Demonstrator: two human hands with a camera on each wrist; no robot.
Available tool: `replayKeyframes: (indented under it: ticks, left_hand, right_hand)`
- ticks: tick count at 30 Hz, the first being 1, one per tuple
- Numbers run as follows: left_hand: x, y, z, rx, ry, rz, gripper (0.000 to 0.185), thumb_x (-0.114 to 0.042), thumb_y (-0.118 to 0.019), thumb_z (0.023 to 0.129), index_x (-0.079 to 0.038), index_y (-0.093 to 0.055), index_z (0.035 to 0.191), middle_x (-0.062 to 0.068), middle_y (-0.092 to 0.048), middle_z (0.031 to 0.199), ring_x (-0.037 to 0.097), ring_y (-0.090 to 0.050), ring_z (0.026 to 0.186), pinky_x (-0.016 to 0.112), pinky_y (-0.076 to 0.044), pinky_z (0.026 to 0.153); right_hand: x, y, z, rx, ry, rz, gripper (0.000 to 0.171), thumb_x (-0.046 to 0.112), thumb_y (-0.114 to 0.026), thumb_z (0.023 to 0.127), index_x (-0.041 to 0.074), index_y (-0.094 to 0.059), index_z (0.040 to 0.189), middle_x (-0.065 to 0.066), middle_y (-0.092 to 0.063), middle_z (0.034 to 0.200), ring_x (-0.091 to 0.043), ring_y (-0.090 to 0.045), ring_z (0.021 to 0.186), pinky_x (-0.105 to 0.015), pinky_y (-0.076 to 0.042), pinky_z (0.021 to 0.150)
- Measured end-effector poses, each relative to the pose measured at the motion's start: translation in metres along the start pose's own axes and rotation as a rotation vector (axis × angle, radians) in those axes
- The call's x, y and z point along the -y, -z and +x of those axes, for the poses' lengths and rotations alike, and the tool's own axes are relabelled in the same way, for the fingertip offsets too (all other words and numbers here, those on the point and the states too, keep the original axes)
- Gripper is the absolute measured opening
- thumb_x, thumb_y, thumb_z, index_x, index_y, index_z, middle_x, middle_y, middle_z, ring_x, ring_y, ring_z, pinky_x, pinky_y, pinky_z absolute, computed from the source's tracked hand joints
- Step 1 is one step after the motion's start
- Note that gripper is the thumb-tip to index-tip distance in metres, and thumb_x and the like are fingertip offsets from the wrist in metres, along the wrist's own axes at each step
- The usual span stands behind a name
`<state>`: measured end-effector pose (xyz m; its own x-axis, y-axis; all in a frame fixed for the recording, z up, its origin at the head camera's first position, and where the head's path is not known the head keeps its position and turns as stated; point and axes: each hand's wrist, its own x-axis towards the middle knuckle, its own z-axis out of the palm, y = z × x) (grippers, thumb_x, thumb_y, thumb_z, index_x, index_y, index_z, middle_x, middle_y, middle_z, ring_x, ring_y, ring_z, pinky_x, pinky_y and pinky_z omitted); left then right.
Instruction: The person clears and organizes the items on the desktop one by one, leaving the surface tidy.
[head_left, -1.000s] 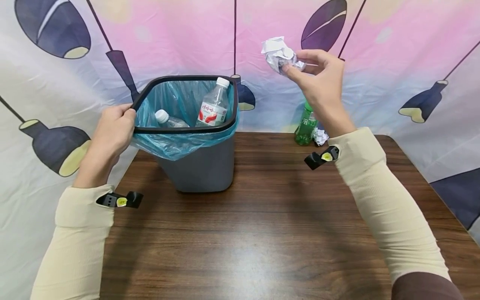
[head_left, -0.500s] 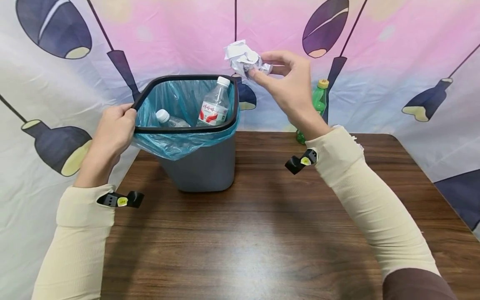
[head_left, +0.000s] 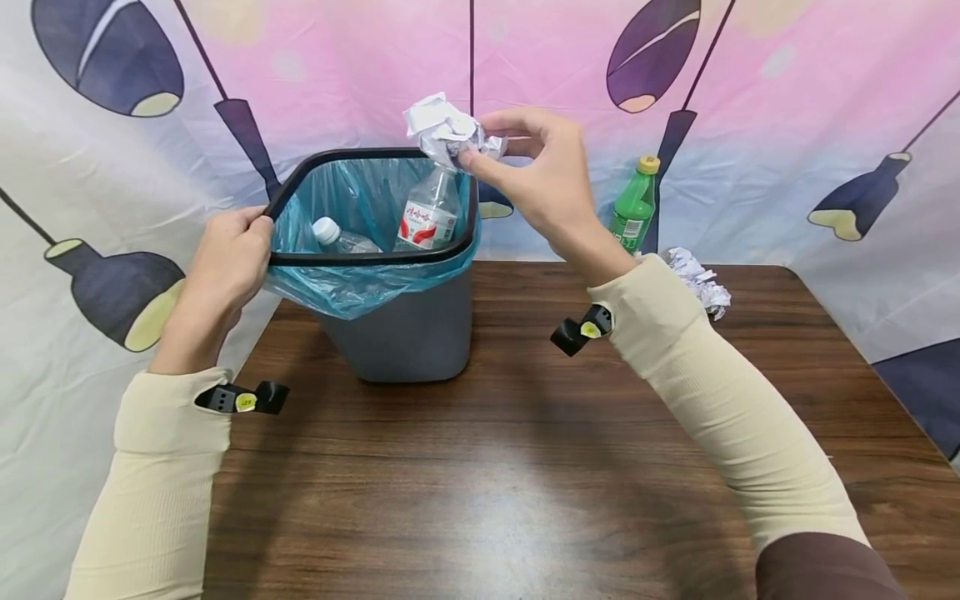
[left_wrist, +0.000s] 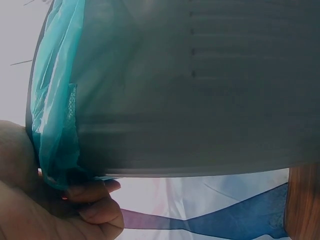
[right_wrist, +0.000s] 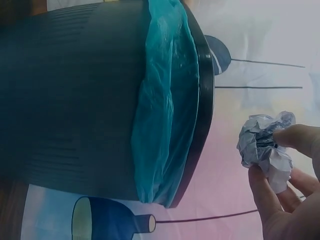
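Note:
A grey trash can (head_left: pixel 405 342) with a black rim and a blue plastic liner (head_left: pixel 360 292) stands on the table. My left hand (head_left: pixel 228 267) grips the rim at its left corner; in the left wrist view the fingers (left_wrist: pixel 97 207) curl under the liner's edge. My right hand (head_left: pixel 551 179) pinches a crumpled white paper ball (head_left: pixel 442 129) between thumb and fingers, above the can's right rim. Inside the can lean a clear bottle with a red and white label (head_left: pixel 426 218) and a second clear bottle with a white cap (head_left: pixel 341 237).
Behind my right forearm, a green bottle with a yellow cap (head_left: pixel 634 204) stands at the table's back edge. More crumpled paper (head_left: pixel 701 283) lies to its right, partly covered by the sleeve. A patterned cloth (head_left: pixel 360 67) hangs behind the brown wooden table (head_left: pixel 450 483).
My right hand has carried the paper ball leftward and slightly down, from right of the can to over its right rim. The left hand keeps its grip in place.

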<state>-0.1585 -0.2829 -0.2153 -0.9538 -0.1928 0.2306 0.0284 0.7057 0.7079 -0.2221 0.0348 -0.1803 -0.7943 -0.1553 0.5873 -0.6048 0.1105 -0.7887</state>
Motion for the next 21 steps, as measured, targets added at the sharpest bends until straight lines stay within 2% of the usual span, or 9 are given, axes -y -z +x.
replayKeyframes:
  ticks: [9, 21]
  left_hand:
    - [-0.001, -0.001, 0.0, 0.004, -0.002, 0.0, 0.056, -0.026, -0.023, 0.106, 0.004, -0.052, 0.144, 0.021, -0.051, 0.121, 0.028, -0.041, 0.104, 0.033, -0.032, 0.08]
    - [-0.001, 0.0, 0.0, 0.01, -0.002, -0.003, 0.057, -0.026, -0.023, 0.106, 0.004, -0.051, 0.144, 0.022, -0.051, 0.121, 0.028, -0.041, 0.103, 0.032, -0.032, 0.08]
  right_hand:
    - [0.005, -0.004, -0.004, 0.082, -0.006, -0.026, 0.045, 0.022, -0.087, 0.081, 0.006, -0.071, 0.121, -0.003, -0.067, 0.117, -0.014, -0.066, 0.103, -0.032, -0.056, 0.081]
    - [-0.001, 0.009, -0.005, 0.045, -0.056, -0.065, 0.05, 0.025, -0.086, 0.081, 0.009, -0.07, 0.125, -0.002, -0.067, 0.122, -0.012, -0.066, 0.109, -0.034, -0.054, 0.087]
